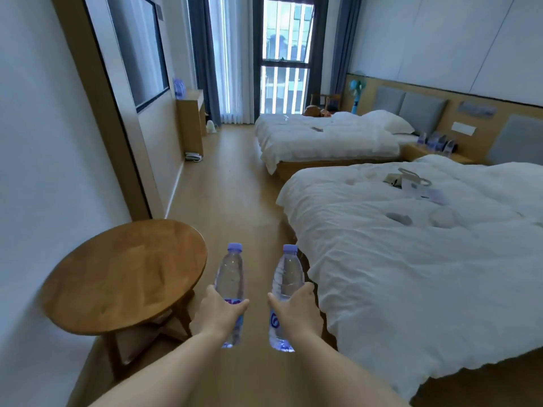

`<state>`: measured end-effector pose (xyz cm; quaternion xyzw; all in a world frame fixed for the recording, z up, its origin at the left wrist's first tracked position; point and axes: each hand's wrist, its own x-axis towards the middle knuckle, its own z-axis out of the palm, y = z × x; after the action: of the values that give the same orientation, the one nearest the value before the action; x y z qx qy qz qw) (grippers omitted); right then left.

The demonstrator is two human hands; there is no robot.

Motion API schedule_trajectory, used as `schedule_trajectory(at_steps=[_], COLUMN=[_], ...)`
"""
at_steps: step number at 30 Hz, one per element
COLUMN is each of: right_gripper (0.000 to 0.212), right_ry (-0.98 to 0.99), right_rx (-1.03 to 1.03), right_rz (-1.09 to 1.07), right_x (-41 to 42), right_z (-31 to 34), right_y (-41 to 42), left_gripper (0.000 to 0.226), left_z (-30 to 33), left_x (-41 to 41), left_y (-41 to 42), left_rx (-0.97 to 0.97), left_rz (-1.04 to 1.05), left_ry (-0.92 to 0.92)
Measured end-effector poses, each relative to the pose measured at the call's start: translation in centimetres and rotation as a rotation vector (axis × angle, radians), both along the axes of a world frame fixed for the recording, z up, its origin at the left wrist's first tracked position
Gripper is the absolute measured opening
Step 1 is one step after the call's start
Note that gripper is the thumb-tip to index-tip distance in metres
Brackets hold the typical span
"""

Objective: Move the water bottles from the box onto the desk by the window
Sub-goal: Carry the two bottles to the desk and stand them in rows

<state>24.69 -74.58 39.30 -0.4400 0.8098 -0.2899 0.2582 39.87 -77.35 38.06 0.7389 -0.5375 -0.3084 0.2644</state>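
- A clear water bottle with a purple cap [230,277] is held upright in the left hand [219,314], low in the frame just left of centre; the fingers are wrapped round its labelled lower half.
- A second water bottle [286,279] is held the same way in the right hand [296,314], just beside the first, the two bottles apart.
- Both bottles are carried above the wooden floor [235,186], between a round wooden table [123,274] at lower left and a white bed [411,259] at right.
- The desk [191,118] is seen at upper left of centre, beside the window [283,54], well apart from the bottles.
- A purple-tinted object, too blurred to be identified, is seen on that desk.
- A second bed [323,136] is seen further back at right.
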Motion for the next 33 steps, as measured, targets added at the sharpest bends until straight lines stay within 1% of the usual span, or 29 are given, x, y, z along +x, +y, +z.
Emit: schedule_trajectory(at_steps=[6,10,12,16,20,26,31,33], right_gripper=[0.062,0.064,0.064,0.064,0.062,0.063,0.067,0.065], right_ry=[0.151,0.224,0.225,0.232,0.206,0.212,0.169,0.156], right_rx=[-0.007,-0.034,-0.045,-0.070,-0.073,-0.043,-0.046,-0.037], right_rz=[0.184,0.241,0.256,0.296,0.288,0.270,0.249,0.253], right_x=[-4.8,-6.8,-7.3,-8.0,-7.7,-6.1,-4.7,-4.5], right_z=[1.6,3.3,3.5,3.2,2.4,2.3,3.6,3.8], right_y=[-13.3,-21.0,-24.5,-32.8,-42.2,-57.5,-68.1,-71.9], left_gripper=[0.060,0.064,0.070,0.072,0.068,0.069,0.069,0.066], left_z=[1.4,2.8,3.1,3.2,2.4,2.3,3.7,3.8], left_x=[-4.6,-6.4,-6.9,-7.6,-7.3,-5.3,-4.2,-4.3], left_y=[-12.2,-18.7,-21.8,-29.4,-38.4,-53.5,-65.2,-69.0], left_rx=[-0.045,-0.054,-0.067,-0.072,-0.044,-0.011,0.010,0.021], left_rz=[0.107,0.150,0.162,0.168,0.142,0.177,0.190,0.186], left_ry=[0.067,-0.016,-0.034,-0.090,-0.156,-0.114,-0.086,-0.067])
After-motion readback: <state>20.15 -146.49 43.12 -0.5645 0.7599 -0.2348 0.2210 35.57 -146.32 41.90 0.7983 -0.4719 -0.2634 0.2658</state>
